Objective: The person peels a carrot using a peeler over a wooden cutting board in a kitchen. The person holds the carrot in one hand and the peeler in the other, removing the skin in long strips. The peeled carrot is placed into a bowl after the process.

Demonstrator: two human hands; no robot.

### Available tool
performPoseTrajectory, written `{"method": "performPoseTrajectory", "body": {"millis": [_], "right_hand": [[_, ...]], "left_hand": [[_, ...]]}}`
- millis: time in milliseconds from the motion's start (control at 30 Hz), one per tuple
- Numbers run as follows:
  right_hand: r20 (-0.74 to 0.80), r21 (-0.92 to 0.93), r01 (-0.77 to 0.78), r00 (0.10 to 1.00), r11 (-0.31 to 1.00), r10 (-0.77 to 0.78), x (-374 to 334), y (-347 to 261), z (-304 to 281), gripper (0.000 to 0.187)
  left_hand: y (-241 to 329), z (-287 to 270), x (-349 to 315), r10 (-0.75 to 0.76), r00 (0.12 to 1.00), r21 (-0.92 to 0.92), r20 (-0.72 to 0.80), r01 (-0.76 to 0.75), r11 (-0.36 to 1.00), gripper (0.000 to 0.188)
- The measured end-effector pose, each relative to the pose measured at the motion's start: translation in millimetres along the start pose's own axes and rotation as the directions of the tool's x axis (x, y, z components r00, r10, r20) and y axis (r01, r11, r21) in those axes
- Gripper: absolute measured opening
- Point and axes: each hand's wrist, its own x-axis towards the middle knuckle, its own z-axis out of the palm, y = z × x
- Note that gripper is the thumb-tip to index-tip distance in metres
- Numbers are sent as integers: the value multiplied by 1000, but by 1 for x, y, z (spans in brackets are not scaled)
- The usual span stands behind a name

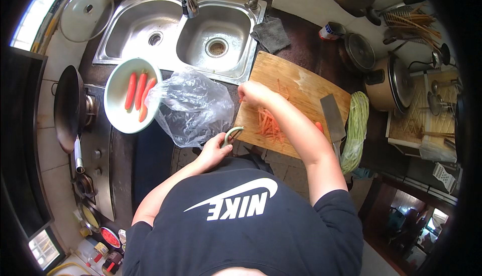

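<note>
My left hand [213,153] is closed around a green-handled peeler [233,135] beside the near left corner of the wooden cutting board [306,82]. My right hand [254,94] reaches over the board's left edge. Its fingers are curled together, and what they hold, if anything, is too small to name. Shredded carrot [270,125] lies in a heap on the board, partly behind my right forearm. Left of my hands, a crumpled clear plastic bag [196,107] touches a pale bowl [113,97] holding several whole carrots [140,92].
A cleaver [331,118] rests on the board's right side, beside a wrapped bundle of long green vegetables [355,130]. Beyond lie a double steel sink [173,40] and a grey cloth [271,34]. A wok [69,107] stands on the stove at left, a rice cooker [386,85] at right.
</note>
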Motion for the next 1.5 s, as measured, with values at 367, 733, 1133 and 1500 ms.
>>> {"method": "performPoseTrajectory", "body": {"millis": [367,733,1133,1500], "right_hand": [[-82,-429,-253,967,867,242,-49,-14,4,18],[18,-449,-90,994,889,110,31,-25,20,19],[58,-457,-294,932,839,358,51,-44,30,24],[-60,96,-322,943,942,329,-24,13,-43,16]], "left_hand": [[21,5,8,9,1000,77,30,-11,997,23],[11,-1,-4,-8,1000,91,20,7,996,24],[-14,-5,-2,86,994,-8,-63,-87,996,26],[-7,-6,2,113,992,32,-59,-111,993,23]]}}
